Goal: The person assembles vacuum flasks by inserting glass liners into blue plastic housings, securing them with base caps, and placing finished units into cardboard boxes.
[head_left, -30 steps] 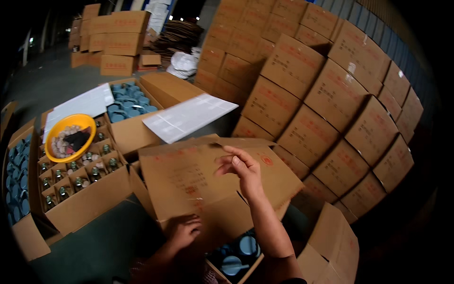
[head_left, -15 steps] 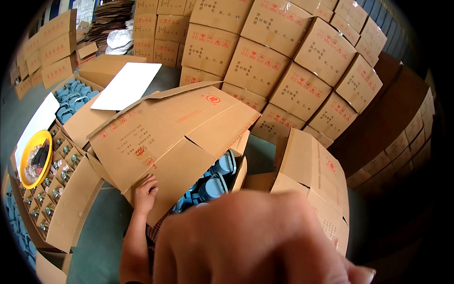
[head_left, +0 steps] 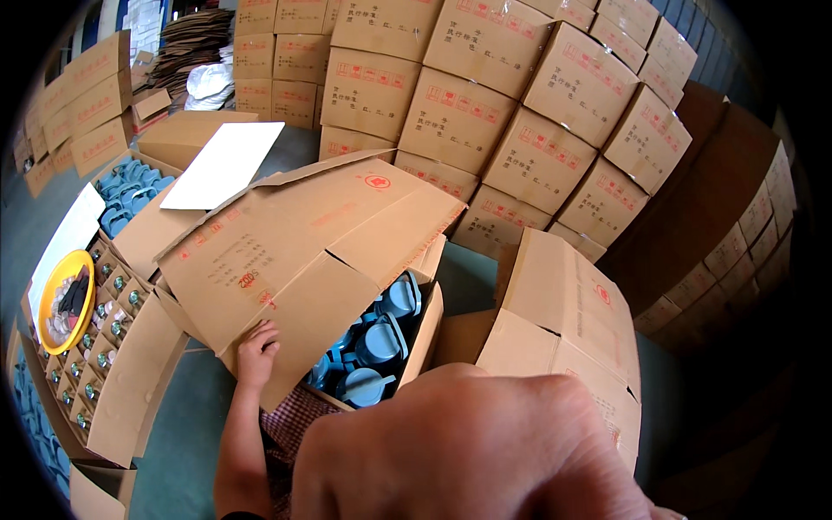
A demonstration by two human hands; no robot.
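Observation:
A flattened cardboard carton [head_left: 286, 225] with red print lies slanted across an open box [head_left: 422, 334]. My left hand [head_left: 257, 354] grips its near edge with curled fingers. Past the carton's right edge, several blue plastic parts [head_left: 381, 342], shaped like lids with loops, show inside the box; the rest are covered. My right hand [head_left: 459, 442] is very near the camera, its bent knuckles and back filling the lower middle. Its fingers are mostly out of sight, and whatever they touch is hidden.
On the left, a yellow basin [head_left: 65, 303] with small pieces rests on a divided box [head_left: 130, 373] of bottle-like things. Behind it are a box of blue parts [head_left: 130, 186] and a white board [head_left: 225, 165]. Another carton [head_left: 568, 321] stands right; stacked cartons [head_left: 464, 113] rise behind.
The view has shifted slightly. My right hand sits lower in the picture, uncovering more blue parts in the box. My left hand stays on the carton's edge.

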